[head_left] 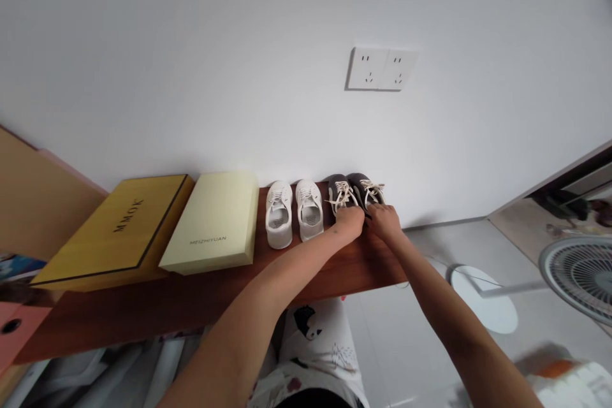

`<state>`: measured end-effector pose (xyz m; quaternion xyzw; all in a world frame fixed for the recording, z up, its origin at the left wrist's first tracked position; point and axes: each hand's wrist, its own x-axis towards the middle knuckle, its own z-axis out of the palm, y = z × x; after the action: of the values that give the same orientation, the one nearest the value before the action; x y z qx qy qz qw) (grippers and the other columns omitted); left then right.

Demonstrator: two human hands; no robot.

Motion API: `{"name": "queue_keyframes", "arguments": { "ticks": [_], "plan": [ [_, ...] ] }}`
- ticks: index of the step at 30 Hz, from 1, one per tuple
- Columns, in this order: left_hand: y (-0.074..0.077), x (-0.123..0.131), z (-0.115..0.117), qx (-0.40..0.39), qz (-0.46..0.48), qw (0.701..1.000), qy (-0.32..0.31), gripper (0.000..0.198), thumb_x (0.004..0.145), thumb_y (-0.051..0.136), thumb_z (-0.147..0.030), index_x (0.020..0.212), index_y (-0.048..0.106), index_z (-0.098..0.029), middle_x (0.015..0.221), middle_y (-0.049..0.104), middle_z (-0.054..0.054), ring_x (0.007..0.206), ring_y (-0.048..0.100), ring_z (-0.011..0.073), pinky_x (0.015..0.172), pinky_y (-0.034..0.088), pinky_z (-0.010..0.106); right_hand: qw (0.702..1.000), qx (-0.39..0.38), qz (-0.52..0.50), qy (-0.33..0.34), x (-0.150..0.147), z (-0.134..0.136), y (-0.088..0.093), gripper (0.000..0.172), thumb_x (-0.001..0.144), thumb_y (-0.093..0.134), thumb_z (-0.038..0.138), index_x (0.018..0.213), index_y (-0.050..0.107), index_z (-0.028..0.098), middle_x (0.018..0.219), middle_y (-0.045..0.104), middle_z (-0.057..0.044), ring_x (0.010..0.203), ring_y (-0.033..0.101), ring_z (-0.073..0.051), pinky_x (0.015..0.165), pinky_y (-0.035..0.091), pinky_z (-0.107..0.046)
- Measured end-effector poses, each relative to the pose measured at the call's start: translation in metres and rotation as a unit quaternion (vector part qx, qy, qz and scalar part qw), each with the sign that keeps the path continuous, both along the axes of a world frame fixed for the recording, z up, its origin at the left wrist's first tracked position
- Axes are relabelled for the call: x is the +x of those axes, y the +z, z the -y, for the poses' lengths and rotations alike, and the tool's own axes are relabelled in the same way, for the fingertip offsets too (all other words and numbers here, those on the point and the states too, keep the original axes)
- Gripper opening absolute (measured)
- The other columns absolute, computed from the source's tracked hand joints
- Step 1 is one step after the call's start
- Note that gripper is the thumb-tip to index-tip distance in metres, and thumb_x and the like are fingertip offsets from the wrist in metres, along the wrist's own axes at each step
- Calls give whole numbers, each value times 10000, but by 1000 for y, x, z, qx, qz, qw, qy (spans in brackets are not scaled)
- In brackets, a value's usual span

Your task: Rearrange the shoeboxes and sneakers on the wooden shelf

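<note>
Two dark sneakers with pale laces stand side by side at the right end of a brown wooden shelf (329,271), toes toward the wall. My left hand (350,220) is closed on the heel of the left dark sneaker (340,186). The right dark sneaker (368,186) has my right hand (384,220) closed on its heel end. Both heels are largely hidden behind my fingers. Just left of them a pair of white sneakers (280,237) rests on the shelf, also pointing at the wall.
Further left lie a cream shoe box (210,217) and a yellow shoe box (115,223). A double wall socket (381,69) is above the shelf. At the right are a fan (586,275) and a round white base (485,306) on the floor.
</note>
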<state>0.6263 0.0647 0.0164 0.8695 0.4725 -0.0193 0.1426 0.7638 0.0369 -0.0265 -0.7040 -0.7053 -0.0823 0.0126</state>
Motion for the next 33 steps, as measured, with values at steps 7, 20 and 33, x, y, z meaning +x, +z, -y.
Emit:
{"name": "queue_keyframes", "arguments": {
  "ticks": [7, 20, 33],
  "plan": [
    [-6, -1, 4, 6, 21, 1000, 5, 282, 881, 525, -81, 1138, 639, -53, 1080, 684, 218, 1117, 641, 304, 959, 482, 408, 1000, 1, 8, -18, -9, 4, -1, 235, 889, 588, 305, 1033, 641, 127, 1059, 681, -166, 991, 590, -275, 835, 337, -354],
    [66, -156, 46, -80, 346, 935, -6, 309, 889, 581, -342, 1168, 597, -212, 1062, 700, 59, 978, 659, 195, 873, 501, 312, 932, 126, -289, 176, -113, 39, 83, 256, 852, 548, 199, 1092, 634, 184, 1031, 677, -115, 965, 606, -264, 866, 455, -381],
    [-54, -411, 146, -59, 641, 543, 540, 395, 802, 677, -422, 1113, 564, -205, 955, 636, 51, 866, 642, 152, 825, 517, 317, 448, -155, -874, -104, -361, 117, -58, 457, 690, 788, 496, 1003, 593, 226, 879, 674, -35, 798, 659, -182, 751, 532, -336]
  ]
}}
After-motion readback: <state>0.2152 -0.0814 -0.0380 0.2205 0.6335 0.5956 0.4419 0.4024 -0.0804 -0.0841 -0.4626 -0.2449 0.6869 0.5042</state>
